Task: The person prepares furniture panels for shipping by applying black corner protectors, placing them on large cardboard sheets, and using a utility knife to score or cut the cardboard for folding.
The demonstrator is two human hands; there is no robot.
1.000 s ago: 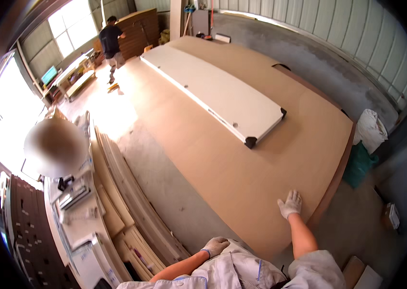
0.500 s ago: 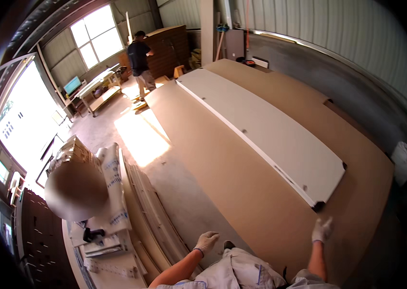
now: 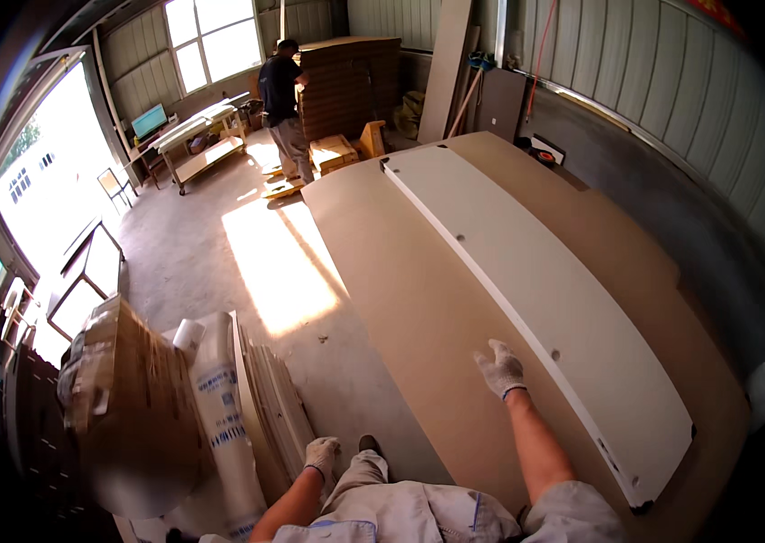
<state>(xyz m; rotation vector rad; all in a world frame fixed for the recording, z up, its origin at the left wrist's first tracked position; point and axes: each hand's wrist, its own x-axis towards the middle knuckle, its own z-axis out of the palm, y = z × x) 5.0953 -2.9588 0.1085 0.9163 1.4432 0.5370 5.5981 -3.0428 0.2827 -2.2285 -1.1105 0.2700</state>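
A long white panel [image 3: 573,299] with black corner pieces and small round holes lies flat on a large stack of brown sheets [image 3: 410,299]. My right hand [image 3: 500,369], in a pale knit glove, reaches over the brown sheets just left of the panel's long edge. Its fingers are spread and hold nothing; whether it touches the sheets I cannot tell. My left hand [image 3: 322,455], also gloved, hangs low by the left side of my body, near the edge of some stacked boards [image 3: 276,398]. Its fingers curl loosely together, with nothing visible in them.
A brown cardboard box [image 3: 120,398] and a plastic-wrapped roll [image 3: 224,425] stand at the left. Farther off, a person in dark clothes [image 3: 283,100] faces a tall brown stack [image 3: 351,86] near a yellow pallet jack [image 3: 372,138]. A wheeled workbench [image 3: 206,161] stands near the window.
I have moved forward along the white panel. My right hand has gone from beyond its near corner to beside its left edge. My left hand has shifted left.
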